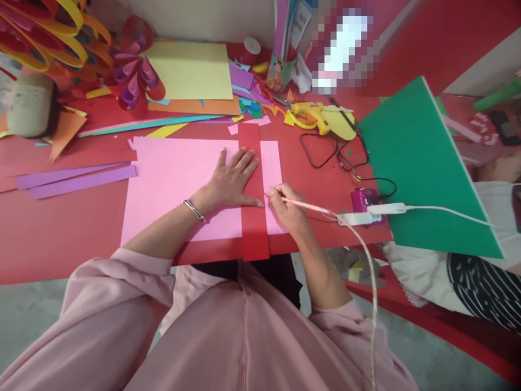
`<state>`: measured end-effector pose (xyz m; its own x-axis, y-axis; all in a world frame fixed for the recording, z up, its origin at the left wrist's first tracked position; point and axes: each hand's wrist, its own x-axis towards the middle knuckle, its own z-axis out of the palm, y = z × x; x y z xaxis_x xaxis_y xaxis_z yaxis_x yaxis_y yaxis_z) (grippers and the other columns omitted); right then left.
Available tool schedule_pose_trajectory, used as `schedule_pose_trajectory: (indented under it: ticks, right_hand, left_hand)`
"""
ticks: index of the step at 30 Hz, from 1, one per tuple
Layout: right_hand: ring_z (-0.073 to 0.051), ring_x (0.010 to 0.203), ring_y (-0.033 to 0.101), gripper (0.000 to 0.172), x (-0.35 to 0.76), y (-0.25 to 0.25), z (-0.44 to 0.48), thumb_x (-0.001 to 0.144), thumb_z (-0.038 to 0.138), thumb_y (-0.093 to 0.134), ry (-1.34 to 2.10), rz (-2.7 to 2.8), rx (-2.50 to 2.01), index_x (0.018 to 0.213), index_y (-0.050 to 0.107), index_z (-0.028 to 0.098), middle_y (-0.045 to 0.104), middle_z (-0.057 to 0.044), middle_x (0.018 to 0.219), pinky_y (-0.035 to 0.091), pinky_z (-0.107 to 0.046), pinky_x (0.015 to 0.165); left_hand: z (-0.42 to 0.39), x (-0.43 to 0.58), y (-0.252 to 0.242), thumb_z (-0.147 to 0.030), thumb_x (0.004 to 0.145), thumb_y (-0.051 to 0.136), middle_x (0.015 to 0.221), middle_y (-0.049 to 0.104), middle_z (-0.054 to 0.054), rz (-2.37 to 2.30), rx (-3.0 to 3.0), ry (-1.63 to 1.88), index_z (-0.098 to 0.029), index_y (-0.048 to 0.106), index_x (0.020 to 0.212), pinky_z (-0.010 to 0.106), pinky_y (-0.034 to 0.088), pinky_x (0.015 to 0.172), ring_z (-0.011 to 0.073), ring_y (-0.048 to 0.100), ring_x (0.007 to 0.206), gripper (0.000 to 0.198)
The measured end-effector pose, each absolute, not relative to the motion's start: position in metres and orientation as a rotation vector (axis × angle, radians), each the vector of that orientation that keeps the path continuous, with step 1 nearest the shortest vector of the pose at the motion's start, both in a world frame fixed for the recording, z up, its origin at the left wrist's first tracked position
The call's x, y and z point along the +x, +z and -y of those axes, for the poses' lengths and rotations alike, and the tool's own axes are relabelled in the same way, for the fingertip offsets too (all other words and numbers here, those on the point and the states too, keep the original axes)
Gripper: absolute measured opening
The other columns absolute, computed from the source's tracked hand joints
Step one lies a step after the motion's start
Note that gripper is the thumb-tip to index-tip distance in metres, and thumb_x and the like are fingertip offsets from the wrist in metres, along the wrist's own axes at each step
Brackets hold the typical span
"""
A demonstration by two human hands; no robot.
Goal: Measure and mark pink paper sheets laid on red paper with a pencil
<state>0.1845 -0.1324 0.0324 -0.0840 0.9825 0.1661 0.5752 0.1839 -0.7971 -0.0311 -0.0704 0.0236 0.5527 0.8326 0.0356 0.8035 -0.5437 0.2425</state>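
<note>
A sheet of pink paper [175,184] lies on the red table, with a red paper strip [255,233] across its right part. My left hand [234,176] rests flat with fingers spread, pressing on the strip and the pink paper. Pinched in my right hand [288,203] is a thin pink pencil [307,206]. Its tip meets the pink paper close to the strip's right edge. A faint line runs down the pink paper to the right of the strip.
Two purple strips [85,182] lie at left. A yellow glue gun [311,115], its black cord [317,164], a purple power adapter [364,200] with white plugs, and a green board [427,179] are at right. Pale yellow paper [191,70] and colored scraps lie behind. Another person sits at right.
</note>
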Motion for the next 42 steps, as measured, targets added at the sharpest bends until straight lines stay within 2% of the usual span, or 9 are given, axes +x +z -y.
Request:
schedule_pose_trajectory:
  ticks: [6, 12, 19, 27, 35, 42]
  right_hand:
    - [-0.016, 0.061, 0.060, 0.029, 0.192, 0.039, 0.176, 0.105, 0.044, 0.053, 0.725, 1.796, -1.479, 0.082, 0.059, 0.028, 0.065, 0.002, 0.068, 0.048, -0.029, 0.063]
    - [-0.017, 0.066, 0.066, 0.023, 0.194, 0.046, 0.215, 0.106, 0.038, 0.055, 0.706, 1.836, -1.490, 0.085, 0.058, 0.029, 0.071, 0.001, 0.074, 0.052, -0.030, 0.066]
    - [-0.018, 0.066, 0.068, 0.018, 0.194, 0.049, 0.236, 0.105, 0.028, 0.057, 0.651, 1.855, -1.467, 0.088, 0.059, 0.029, 0.073, 0.000, 0.075, 0.051, -0.031, 0.063]
    - [-0.019, 0.069, 0.070, 0.016, 0.195, 0.048, 0.243, 0.105, 0.028, 0.057, 0.652, 1.848, -1.497, 0.089, 0.060, 0.030, 0.077, -0.002, 0.081, 0.053, -0.032, 0.066]
    - [-0.018, 0.066, 0.069, 0.018, 0.194, 0.044, 0.238, 0.105, 0.032, 0.057, 0.641, 1.821, -1.521, 0.087, 0.061, 0.030, 0.074, -0.001, 0.075, 0.053, -0.031, 0.065]
    - [-0.018, 0.064, 0.065, 0.024, 0.186, 0.041, 0.207, 0.106, 0.040, 0.055, 0.633, 1.796, -1.522, 0.087, 0.061, 0.029, 0.071, 0.000, 0.073, 0.050, -0.030, 0.065]
  left_hand:
    - [0.071, -0.030, 0.028, -0.103, 0.076, 0.046, 0.176, 0.024, 0.021, -1.386, 2.562, 0.184, -0.016, 0.029, 0.169, 0.068, -0.008, 0.130, 0.0441, 0.018, 0.164, 0.128]
    - [0.072, -0.030, 0.031, -0.103, 0.077, 0.043, 0.176, 0.024, 0.021, -1.370, 2.534, 0.192, -0.013, 0.029, 0.169, 0.069, -0.009, 0.130, 0.0475, 0.016, 0.163, 0.129]
    - [0.071, -0.030, 0.032, -0.102, 0.078, 0.043, 0.177, 0.022, 0.021, -1.365, 2.502, 0.182, -0.013, 0.028, 0.170, 0.069, -0.010, 0.129, 0.0481, 0.013, 0.164, 0.129]
    - [0.072, -0.030, 0.034, -0.101, 0.078, 0.046, 0.177, 0.021, 0.022, -1.377, 2.560, 0.128, -0.008, 0.027, 0.169, 0.070, -0.006, 0.130, 0.0440, 0.015, 0.165, 0.131]
    - [0.070, -0.032, 0.027, -0.102, 0.078, 0.043, 0.177, 0.021, 0.021, -1.353, 2.545, 0.187, -0.013, 0.024, 0.171, 0.070, -0.008, 0.129, 0.0493, 0.013, 0.163, 0.130]
    - [0.070, -0.032, 0.028, -0.103, 0.076, 0.043, 0.177, 0.022, 0.021, -1.359, 2.549, 0.183, -0.016, 0.027, 0.170, 0.070, -0.009, 0.129, 0.0464, 0.014, 0.164, 0.130]
